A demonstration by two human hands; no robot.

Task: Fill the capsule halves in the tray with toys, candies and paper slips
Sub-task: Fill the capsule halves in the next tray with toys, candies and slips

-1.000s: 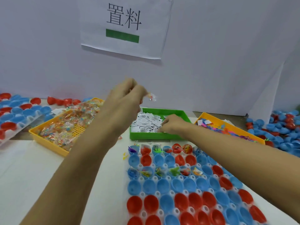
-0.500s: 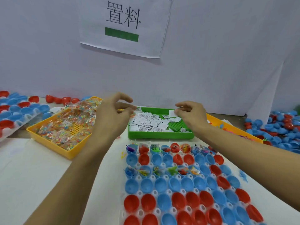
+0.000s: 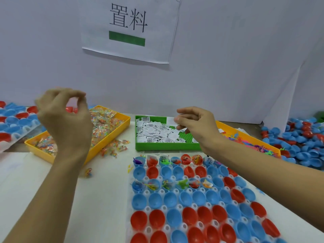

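Observation:
The clear tray (image 3: 148,209) of red and blue capsule halves lies in front of me. Its far row and third row hold small toys and slips, and the other halves look bare. My left hand (image 3: 64,120) hovers above the yellow candy bin (image 3: 121,128), blurred, its thumb and fingertips curled together with nothing showing between them. My right hand (image 3: 196,127) pinches a white paper slip (image 3: 170,121) over the green slip bin (image 3: 166,146). The yellow toy bin (image 3: 249,135) sits behind my right wrist.
Loose wrapped candies (image 3: 114,149) lie spilled beside the candy bin, and one more candy (image 3: 88,172) lies near my left forearm. Another capsule tray (image 3: 12,123) stands far left. A heap of loose capsule halves (image 3: 301,142) fills the right. A white wall with a paper sign stands behind.
My left hand, which pinched a candy a second ago, dropped and swung left over the candy bin. My right hand lifted from the slip bin with a slip.

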